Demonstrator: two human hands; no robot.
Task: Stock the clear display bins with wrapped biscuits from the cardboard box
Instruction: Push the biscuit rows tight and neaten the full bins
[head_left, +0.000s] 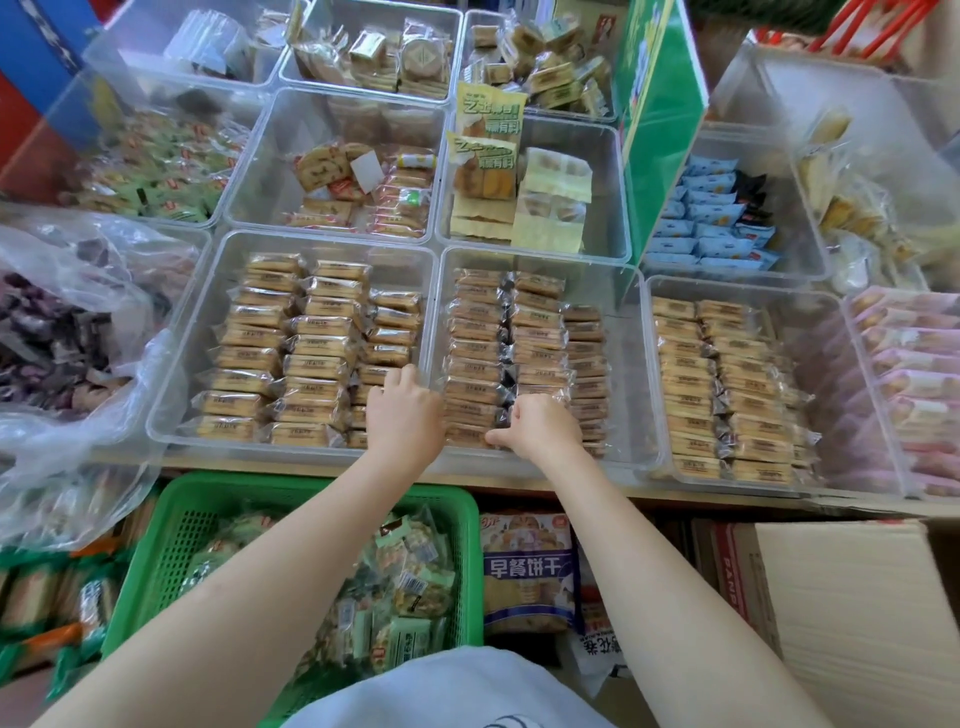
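The desk (395, 470) is carrying many clear bins. The cardboard box (841, 597) is sitting low on the right, below the desk. The middle bin (631, 364) is holding neat rows of wrapped biscuits (535, 332). The left hand (402, 408) is reaching in at the wall between two bins; its grip looks curled, but I cannot tell on what. The right hand (543, 426) is pinching a biscuit pack at the front row.
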